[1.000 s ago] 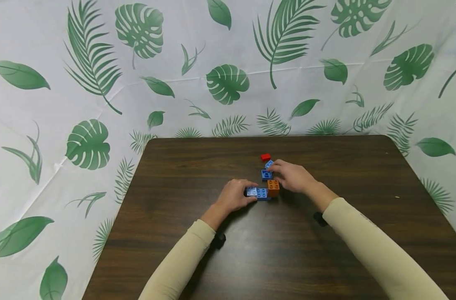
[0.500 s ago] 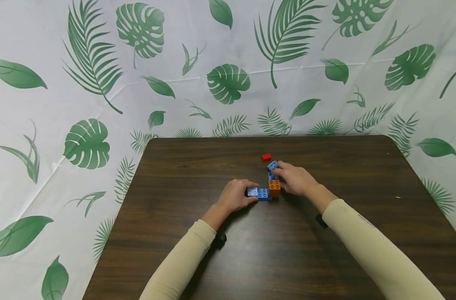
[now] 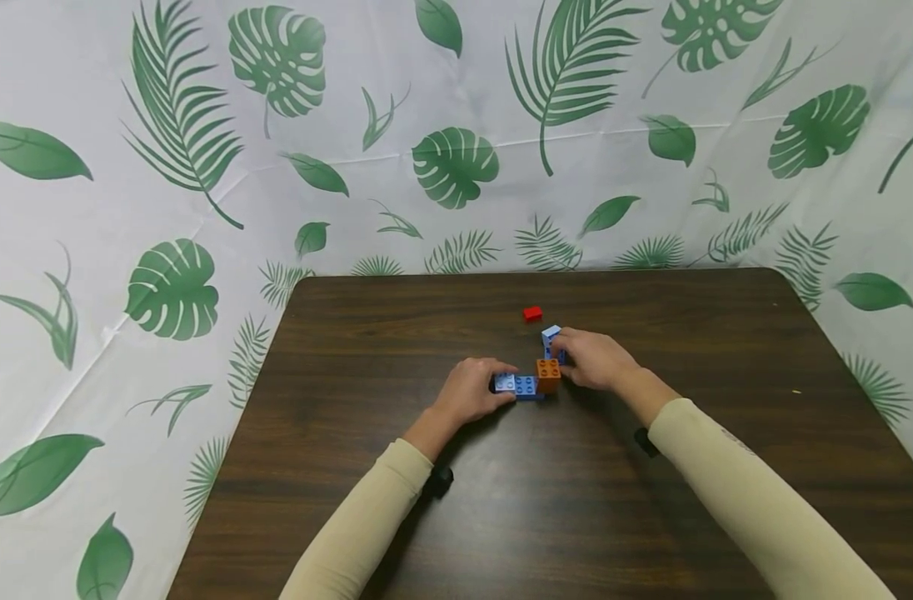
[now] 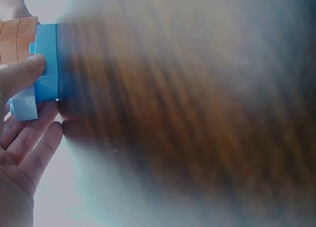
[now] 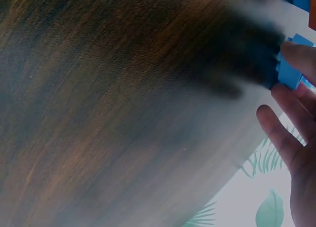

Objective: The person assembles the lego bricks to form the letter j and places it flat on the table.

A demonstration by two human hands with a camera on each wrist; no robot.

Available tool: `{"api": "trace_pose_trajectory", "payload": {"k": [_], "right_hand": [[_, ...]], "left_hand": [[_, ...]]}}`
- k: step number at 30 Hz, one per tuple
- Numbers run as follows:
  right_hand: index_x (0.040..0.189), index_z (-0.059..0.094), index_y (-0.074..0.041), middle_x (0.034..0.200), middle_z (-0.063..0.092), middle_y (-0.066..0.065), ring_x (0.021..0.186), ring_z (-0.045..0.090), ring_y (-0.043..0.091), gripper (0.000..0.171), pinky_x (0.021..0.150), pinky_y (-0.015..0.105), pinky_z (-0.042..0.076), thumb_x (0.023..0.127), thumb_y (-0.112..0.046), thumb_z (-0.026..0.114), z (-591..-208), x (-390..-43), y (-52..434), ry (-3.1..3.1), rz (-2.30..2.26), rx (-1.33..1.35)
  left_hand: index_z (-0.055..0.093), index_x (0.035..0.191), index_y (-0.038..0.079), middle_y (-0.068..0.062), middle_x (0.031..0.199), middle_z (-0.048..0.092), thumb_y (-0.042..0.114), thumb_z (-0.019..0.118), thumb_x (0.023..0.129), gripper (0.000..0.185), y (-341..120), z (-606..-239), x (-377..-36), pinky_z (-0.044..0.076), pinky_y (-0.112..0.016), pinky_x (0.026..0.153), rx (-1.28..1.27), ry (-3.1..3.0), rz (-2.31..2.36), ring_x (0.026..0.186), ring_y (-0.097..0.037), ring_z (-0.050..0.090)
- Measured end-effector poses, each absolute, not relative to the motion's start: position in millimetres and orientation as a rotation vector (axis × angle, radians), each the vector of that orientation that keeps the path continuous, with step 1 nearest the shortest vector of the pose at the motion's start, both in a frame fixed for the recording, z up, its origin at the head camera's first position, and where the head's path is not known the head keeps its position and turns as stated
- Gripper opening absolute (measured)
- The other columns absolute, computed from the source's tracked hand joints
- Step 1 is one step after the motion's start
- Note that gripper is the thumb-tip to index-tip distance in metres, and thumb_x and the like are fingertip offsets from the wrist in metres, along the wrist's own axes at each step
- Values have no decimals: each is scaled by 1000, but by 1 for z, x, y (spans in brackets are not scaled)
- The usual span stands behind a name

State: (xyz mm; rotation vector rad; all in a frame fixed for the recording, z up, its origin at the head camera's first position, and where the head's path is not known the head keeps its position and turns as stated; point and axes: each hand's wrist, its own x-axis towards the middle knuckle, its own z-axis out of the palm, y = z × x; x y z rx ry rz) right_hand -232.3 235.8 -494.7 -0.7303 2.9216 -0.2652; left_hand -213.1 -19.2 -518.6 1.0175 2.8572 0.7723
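On the dark wooden table point(image 3: 651, 517), the left hand point(image 3: 471, 390) pinches the blue studded plastic bricks point(image 3: 518, 385) beside the orange brick point(image 3: 548, 375). Just behind that orange brick, the right hand point(image 3: 595, 360) grips a tilted light-blue brick point(image 3: 550, 337).

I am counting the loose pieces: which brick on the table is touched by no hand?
The small red brick: it lies alone, farther back on the table, apart from both hands and from the blue and orange bricks they hold.
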Motion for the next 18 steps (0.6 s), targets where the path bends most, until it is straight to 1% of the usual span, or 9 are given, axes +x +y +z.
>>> {"api": "trace_pose_trajectory", "payload": {"k": [3,5,8,14,18], "right_hand": [[113,61,-18,111,59,2,94,60,20,32,88,46,50,84,-23,74,-491,-232,238,2919,-334,-671],[121,58,-16,118,58,5,101,60,23,40,91,48,48,85,-21,73,-486,-231,239,2916,-388,-632],[128,54,-14,125,55,7,106,58,26,47,93,50,47,85,-16,72,-479,-229,240,2914,-452,-599],[121,57,-13,118,47,5,97,57,22,39,87,45,51,84,-11,71,-469,-224,241,2924,-521,-639],[120,60,-12,118,43,5,94,55,21,37,84,40,52,84,-10,69,-460,-219,241,2957,-556,-697]], "left_hand": [[70,117,25,6,108,69,39,75,82,38,-19,-518,-213,50,-31,83,1017,2858,773,93,-8,63],[70,117,24,6,108,69,39,75,82,38,-19,-517,-213,50,-31,83,1018,2860,778,93,-8,63],[70,116,24,6,108,69,38,76,81,38,-20,-515,-212,50,-31,83,1016,2864,781,93,-9,63],[70,117,24,5,107,69,38,76,81,39,-20,-515,-212,51,-31,83,1010,2858,778,94,-10,63],[70,118,24,5,108,69,38,75,82,39,-20,-516,-212,50,-31,84,1006,2855,779,95,-10,64]]}}
